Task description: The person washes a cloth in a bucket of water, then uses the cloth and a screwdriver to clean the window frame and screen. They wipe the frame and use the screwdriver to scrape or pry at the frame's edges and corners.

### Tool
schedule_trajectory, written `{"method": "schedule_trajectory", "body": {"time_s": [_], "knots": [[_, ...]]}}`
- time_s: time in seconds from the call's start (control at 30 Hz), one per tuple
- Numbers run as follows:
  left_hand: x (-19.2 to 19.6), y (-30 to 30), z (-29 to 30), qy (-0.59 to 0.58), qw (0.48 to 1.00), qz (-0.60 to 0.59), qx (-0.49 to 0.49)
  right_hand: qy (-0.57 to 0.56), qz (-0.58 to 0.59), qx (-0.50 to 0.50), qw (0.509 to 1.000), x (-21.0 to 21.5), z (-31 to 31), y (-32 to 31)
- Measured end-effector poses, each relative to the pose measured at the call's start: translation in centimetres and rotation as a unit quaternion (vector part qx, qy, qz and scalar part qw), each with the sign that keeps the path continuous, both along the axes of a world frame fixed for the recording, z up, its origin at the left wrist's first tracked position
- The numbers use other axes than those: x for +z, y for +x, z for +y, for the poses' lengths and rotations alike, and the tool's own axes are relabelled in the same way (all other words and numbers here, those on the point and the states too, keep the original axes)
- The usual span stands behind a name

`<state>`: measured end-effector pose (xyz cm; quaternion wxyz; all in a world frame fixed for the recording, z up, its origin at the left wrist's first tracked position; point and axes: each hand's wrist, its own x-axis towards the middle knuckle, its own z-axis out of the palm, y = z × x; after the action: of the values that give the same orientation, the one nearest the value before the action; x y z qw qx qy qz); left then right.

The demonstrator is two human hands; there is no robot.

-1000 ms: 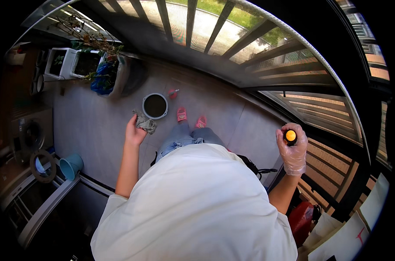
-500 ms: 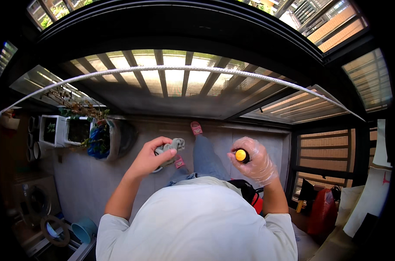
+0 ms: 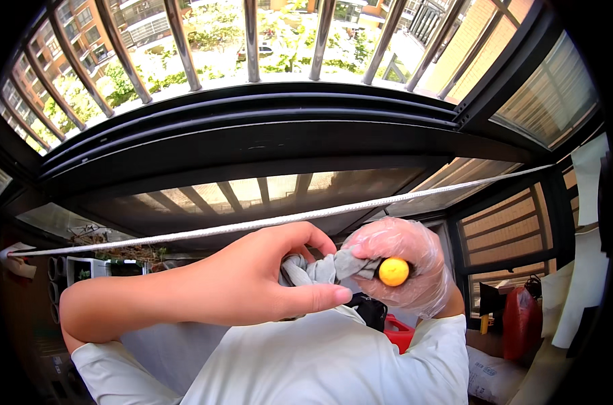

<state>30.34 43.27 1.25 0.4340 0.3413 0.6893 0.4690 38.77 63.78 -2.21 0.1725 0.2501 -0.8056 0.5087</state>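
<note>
My left hand (image 3: 279,277) is bare and grips a small grey piece of cloth (image 3: 313,270), bunched between thumb and fingers. My right hand (image 3: 401,273) wears a clear plastic glove. It pinches the other end of the same cloth and also holds a small yellow-orange round object (image 3: 393,271). Both hands are raised close together just below a white clothesline (image 3: 185,235) that runs across the view from left to right.
Beyond the line is a dark window frame (image 3: 252,128) with metal bars (image 3: 249,40), trees and buildings outside. White cloth (image 3: 587,256) hangs at the right edge. A red container (image 3: 522,320) and a red tub (image 3: 397,332) sit low right. Plants (image 3: 104,253) stand at left.
My head has tilted up from the floor to the window and clothesline. Both hands rose and came together, the right hand now also gripping the grey cloth.
</note>
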Motion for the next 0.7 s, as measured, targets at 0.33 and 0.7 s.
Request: {"method": "schedule_trajectory", "body": {"time_s": [0.33,0.7], "knots": [[4.2,-9.1,5.5,-0.122,0.991,-0.027,-0.057,-0.311,-0.186,-0.260,0.895,3.7,8.0,-0.4],[1.4,-7.2,5.8,-0.059,0.996,-0.039,0.061,-0.361,-0.198,-0.208,0.887,0.9,10.0,3.5]]}}
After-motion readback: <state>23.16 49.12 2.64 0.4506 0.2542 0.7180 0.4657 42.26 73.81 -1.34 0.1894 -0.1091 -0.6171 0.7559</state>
